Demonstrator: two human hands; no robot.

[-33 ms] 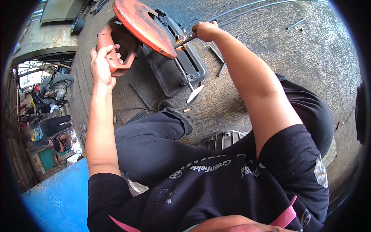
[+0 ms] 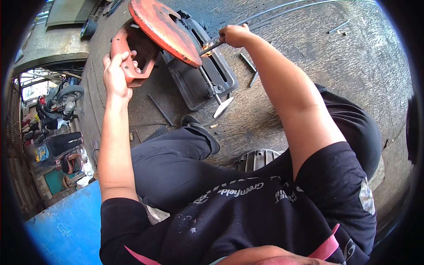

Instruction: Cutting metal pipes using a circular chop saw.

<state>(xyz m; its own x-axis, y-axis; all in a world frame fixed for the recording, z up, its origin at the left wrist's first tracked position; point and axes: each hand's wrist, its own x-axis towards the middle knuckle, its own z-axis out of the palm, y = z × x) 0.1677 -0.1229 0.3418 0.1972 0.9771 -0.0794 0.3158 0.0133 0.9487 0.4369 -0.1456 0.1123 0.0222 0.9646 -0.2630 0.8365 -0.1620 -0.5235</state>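
My left hand (image 2: 115,76) is wrapped around the orange D-shaped handle (image 2: 129,66) of a chop saw. The saw's round orange blade guard (image 2: 165,32), worn and scratched, hides most of the blade. Below it is the dark metal base (image 2: 187,86), with a screw clamp (image 2: 215,91) ending in a pale flat handle. My right hand (image 2: 235,36) is closed around a thin metal rod (image 2: 215,46), whose end reaches under the guard's right edge. Orange sparks (image 2: 206,49) show where rod and saw meet. The cutting point itself is hidden.
Short metal rod pieces (image 2: 248,62) lie on the worn floor (image 2: 300,57). Long thin rods (image 2: 304,5) stretch off toward the upper right. Near my legs are a ribbed metal casting (image 2: 255,160) and a blue panel (image 2: 70,221). A motorcycle (image 2: 64,99) stands at far left.
The sparks by the rod have become smaller and closer to the guard. Both hands, the saw and the rod stay in place.
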